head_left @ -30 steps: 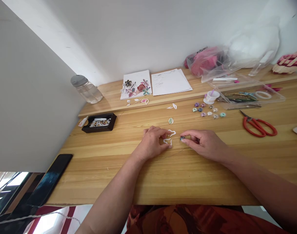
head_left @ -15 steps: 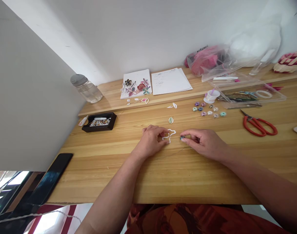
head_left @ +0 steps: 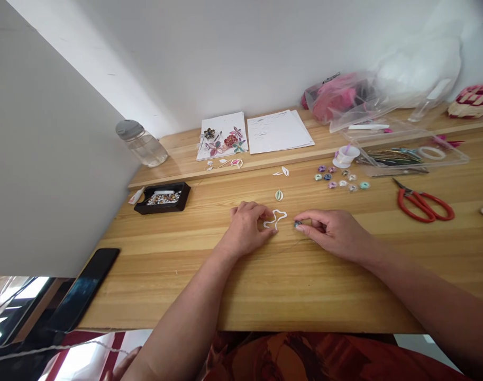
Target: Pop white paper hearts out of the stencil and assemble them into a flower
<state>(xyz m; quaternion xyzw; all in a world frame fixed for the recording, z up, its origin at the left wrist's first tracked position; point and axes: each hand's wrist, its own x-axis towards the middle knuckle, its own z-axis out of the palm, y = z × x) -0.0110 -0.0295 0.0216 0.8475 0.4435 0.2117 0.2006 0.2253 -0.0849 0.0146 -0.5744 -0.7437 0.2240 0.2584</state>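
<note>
On the tabletop (head_left: 304,296), the right hand (head_left: 336,232) pinches a small dark spool (head_left: 297,224) at three o'clock from the white outline (head_left: 281,213). The left hand (head_left: 247,228) touches that at nine, thumb and fingertip narrowly parted, grip unclear. The outline looks uncoloured. Toward twelve, a leaf (head_left: 279,196) appears part-green; beyond, white petals (head_left: 285,171) look plain. At eleven, flowers (head_left: 230,141) seem finished.

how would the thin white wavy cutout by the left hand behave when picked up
The white cutout is probably floppy, since its strips look thin and narrow. It is likely light, having so little material, and might tear at its slim bends.
</note>
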